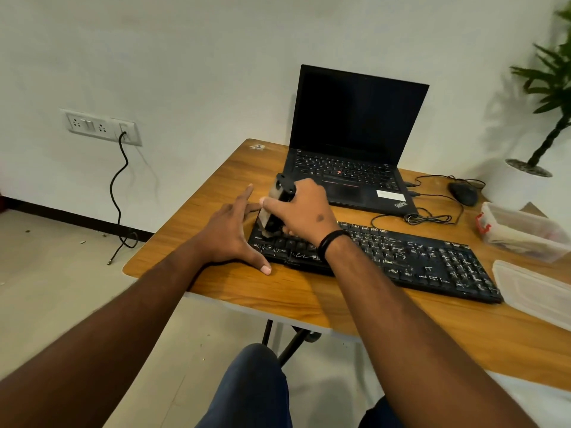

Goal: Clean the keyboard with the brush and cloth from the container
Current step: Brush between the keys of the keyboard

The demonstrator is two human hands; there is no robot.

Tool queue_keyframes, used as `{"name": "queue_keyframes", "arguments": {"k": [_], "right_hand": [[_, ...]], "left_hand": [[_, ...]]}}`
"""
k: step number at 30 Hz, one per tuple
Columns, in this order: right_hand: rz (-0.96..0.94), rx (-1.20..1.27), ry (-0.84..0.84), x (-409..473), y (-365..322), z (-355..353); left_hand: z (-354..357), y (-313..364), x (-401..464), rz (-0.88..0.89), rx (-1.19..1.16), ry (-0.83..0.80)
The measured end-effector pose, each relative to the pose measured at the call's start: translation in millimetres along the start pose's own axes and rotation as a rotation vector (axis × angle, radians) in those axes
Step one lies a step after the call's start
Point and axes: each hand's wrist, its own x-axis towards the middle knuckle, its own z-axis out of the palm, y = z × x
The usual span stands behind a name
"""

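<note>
I note the wooden table (234, 291) under both hands. The black keyboard (401, 257), its keys marked with pale streaks, stretches away to the right of my fingers. The clear container (522, 233) sits well beyond them at the right edge, its lid (531, 288) nearer me. My left hand (234, 236) lies with fingers spread straight against the keyboard's left end. My right hand (304, 211) grips the brush (278, 205) upright, bristles down on the leftmost keys.
</note>
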Motion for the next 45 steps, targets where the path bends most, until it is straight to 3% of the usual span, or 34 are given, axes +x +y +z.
{"name": "queue_keyframes", "arguments": {"k": [4, 10, 15, 19, 23, 27, 30, 34, 38, 45], "right_hand": [[-0.083, -0.023, 0.104, -11.0, 4.0, -16.3], [-0.101, -0.077, 0.067, -29.8, 13.7, -22.8], [-0.045, -0.029, -0.172, -33.2, 12.2, -23.0], [-0.059, 0.055, -0.061, -30.5, 9.1, -23.5], [0.028, 0.066, -0.269, -28.9, 8.1, -18.7], [-0.019, 0.067, -0.110, -26.2, 6.5, -14.5], [0.040, 0.090, -0.319, -27.1, 4.0, -12.8], [-0.048, 0.025, -0.186, -20.8, 4.7, -19.2], [-0.049, -0.035, -0.342, -17.4, 1.0, -19.5], [-0.070, -0.010, -0.363, -10.3, -11.4, 1.3]], "left_hand": [[-4.2, -6.5, 1.7, 0.022, -0.021, -0.069], [-6.9, -12.8, 2.5, 0.043, -0.059, -0.122], [-6.6, -10.9, 2.3, 0.054, -0.055, -0.116], [-5.5, -8.1, 1.4, 0.036, -0.047, -0.088], [-5.1, -6.3, 0.8, 0.020, -0.052, -0.082], [-6.6, -7.4, 1.1, 0.020, -0.039, -0.101], [-5.4, -5.2, 0.8, -0.006, -0.043, -0.092], [-5.2, -5.3, 1.1, -0.002, -0.036, -0.083], [-4.7, -5.4, 1.6, -0.019, -0.050, -0.086], [-7.0, -11.8, 1.1, -0.032, -0.037, -0.078]]}}
